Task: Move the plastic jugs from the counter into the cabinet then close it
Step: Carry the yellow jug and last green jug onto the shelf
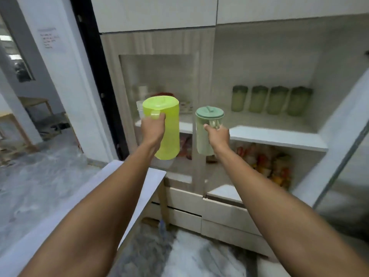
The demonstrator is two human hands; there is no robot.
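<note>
1. Left hand (152, 126) is wrapped round the handle of the lime jug (166, 126), carried upright in the air before the cabinet (157, 45).
2. Right hand (218, 134) is clenched on the handle of the pale green jug (207, 132), also upright and clear of the white shelf (275, 134).
3. Good practice, by judgement: keep both jugs level, lift their bases over the shelf lip, then set them down ahead of the four green canisters (271, 99).
4. Room lies on the bare shelf front at the right; a glass door (157, 80) seems to cover the left bay, so the lime jug probably has to swing right.
5. Counter (127, 182) corner sits under the left forearm.
</note>
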